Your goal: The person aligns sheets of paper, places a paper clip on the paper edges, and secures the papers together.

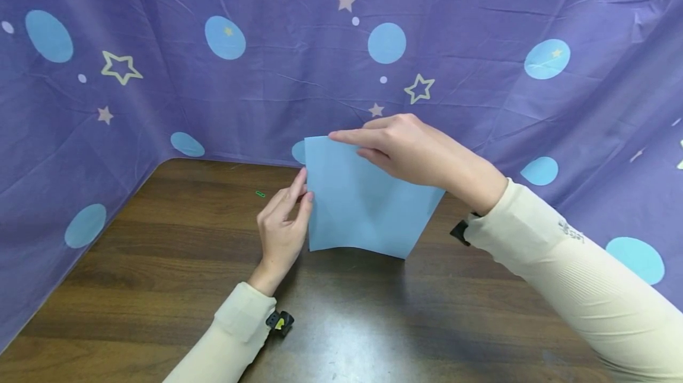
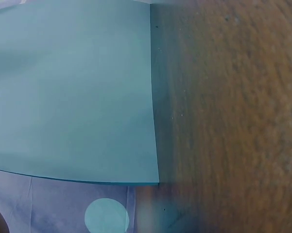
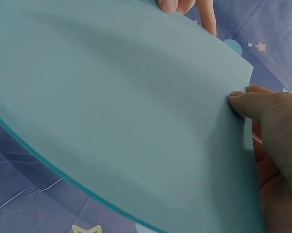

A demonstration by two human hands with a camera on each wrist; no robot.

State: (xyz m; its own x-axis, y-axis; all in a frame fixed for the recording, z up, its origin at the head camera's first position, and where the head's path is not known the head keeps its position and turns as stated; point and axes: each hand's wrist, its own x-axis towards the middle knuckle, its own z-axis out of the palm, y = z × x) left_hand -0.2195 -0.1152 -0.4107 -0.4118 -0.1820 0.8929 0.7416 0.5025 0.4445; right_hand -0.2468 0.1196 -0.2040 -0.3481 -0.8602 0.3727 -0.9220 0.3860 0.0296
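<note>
A light-blue sheet of paper (image 1: pixel 368 211) stands upright, its lower edge close over the wooden table. At its left edge, my left hand (image 1: pixel 278 223) pinches it, fingertips a little below the top corner. My right hand (image 1: pixel 413 149) grips the top edge from above, near that corner. In the right wrist view the right thumb (image 3: pixel 252 103) lies on the face of the paper (image 3: pixel 126 107), and the other fingers are partly hidden behind it. The paper bows slightly there. Its broad face fills much of the left wrist view, with a dark bit of the hand at the lower left.
A small green paper clip (image 1: pixel 260 194) lies on the brown wooden table (image 1: pixel 176 252), left of the paper. A purple curtain (image 1: pixel 299 57) with stars and blue circles hangs behind and around the table. Light glares off the table's front middle.
</note>
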